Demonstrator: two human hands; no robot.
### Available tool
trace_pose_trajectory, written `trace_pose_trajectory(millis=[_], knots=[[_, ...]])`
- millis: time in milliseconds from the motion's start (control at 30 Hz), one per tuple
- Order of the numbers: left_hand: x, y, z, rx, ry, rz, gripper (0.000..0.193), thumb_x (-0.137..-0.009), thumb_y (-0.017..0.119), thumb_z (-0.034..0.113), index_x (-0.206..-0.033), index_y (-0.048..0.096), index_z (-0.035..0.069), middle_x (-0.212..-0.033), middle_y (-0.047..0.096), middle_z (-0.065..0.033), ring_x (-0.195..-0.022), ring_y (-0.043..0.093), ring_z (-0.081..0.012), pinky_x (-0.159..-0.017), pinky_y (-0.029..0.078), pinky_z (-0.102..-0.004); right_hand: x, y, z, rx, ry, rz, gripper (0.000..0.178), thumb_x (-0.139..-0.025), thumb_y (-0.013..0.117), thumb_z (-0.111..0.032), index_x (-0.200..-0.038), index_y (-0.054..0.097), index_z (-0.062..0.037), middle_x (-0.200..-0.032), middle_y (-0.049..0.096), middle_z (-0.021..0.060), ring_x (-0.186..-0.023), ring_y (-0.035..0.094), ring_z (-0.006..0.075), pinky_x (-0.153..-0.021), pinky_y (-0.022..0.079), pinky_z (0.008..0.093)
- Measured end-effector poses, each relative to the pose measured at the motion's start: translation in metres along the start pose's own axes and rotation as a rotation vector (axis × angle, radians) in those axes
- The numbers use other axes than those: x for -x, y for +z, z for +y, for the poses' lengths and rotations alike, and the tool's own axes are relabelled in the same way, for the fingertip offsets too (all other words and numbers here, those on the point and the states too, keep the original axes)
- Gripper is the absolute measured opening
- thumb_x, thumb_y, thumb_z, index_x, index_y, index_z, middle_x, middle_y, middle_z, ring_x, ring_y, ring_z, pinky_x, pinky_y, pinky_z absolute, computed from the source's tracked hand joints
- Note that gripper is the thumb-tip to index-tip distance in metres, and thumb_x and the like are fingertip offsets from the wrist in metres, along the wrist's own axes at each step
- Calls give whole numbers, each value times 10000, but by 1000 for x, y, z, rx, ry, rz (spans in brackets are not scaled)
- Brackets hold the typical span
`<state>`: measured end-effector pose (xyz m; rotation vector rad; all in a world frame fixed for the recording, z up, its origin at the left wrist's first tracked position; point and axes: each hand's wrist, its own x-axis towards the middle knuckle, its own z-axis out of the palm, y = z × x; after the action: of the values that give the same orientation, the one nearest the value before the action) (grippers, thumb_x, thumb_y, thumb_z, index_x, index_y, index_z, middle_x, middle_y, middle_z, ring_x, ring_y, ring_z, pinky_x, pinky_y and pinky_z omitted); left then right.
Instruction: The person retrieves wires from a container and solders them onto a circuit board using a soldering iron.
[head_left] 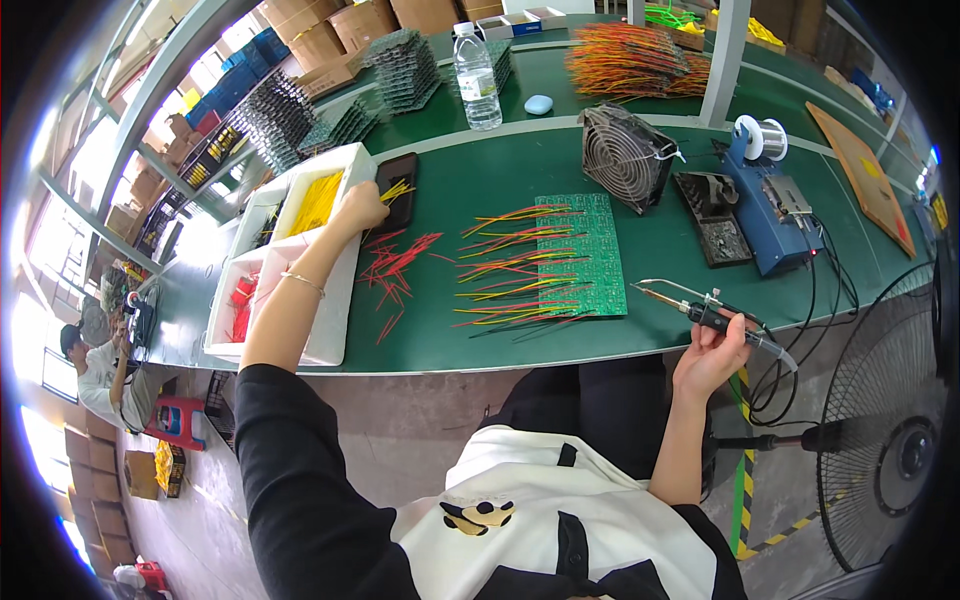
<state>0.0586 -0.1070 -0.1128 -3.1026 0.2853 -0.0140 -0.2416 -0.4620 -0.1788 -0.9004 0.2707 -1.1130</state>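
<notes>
i am working at a long green table (440, 345), and a big standing fan (890, 450) is rising from the floor on my right. a metal post (725, 65) is standing toward the far side, just beside a pile of orange wires (635, 60). a blue machine (775, 225) is bearing a spool (765, 138) of silvery wire, and a black stand (715, 220) is sitting just left of it. a square fan (625, 160) is standing past the far right corner of the green circuit board (600, 270), which is lying flat in front of me, thin coloured wires poking out leftward. a clear bottle (477, 80) is standing farther back.

my right hand (712, 357) is curling around a soldering iron (710, 317), its tip pointing left, near the board's right edge. my left hand (360, 208) is closing on a few yellow wires (398, 190), their ends showing beyond my fingers.

the white box (345, 300) is lying under my left forearm, which is hiding part of it; its compartments are holding yellow, red and dark wires. a dark tray (400, 215) is lying just beside it, under the yellow ends. loose red wires (395, 262) are scattering between box and board.
</notes>
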Motion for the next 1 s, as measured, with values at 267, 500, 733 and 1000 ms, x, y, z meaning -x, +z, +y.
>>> trace_pose_trajectory(millis=[267, 500, 733, 1000], knots=[[-20, -38, -34, 337, 18, 211, 272, -655, 626, 188, -691, 602, -80, -650, 600, -217, -595, 598, -305, -574, 451, -391, 2, -4, 2, -47, -23, -12, 204, -890, 459, -223, -775, 479, -56, -539, 354, -33, -470, 323, 32, -439, 292, 176], [-33, -79, -100, -103, -243, 244, 297, -696, 573, 142, -943, 606, -21, -962, 606, -242, -913, 593, -382, -790, 466, -460, 1, -6, 4, -97, -36, -65, 185, -890, 461, -210, -796, 502, -56, -552, 412, -23, -469, 358, 38, -434, 290, 181], [24, -57, 109, 278, 459, 241, 308, -792, 570, 277, -965, 588, 23, -813, 619, -208, -757, 602, -357, -689, 466, -420, -2, 3, 4, -38, -69, 39, 244, -926, 441, -267, -846, 488, -41, -570, 365, -26, -472, 281, 36, -441, 234, 194], [36, 25, 194, 463, 511, 141, 307, -812, 549, 325, -868, 600, 28, -719, 598, -198, -712, 583, -365, -644, 456, -428, -8, -5, 0, -9, -64, -53, 283, -929, 427, -299, -917, 499, -26, -613, 384, -8, -514, 299, 42, -475, 255, 208]])
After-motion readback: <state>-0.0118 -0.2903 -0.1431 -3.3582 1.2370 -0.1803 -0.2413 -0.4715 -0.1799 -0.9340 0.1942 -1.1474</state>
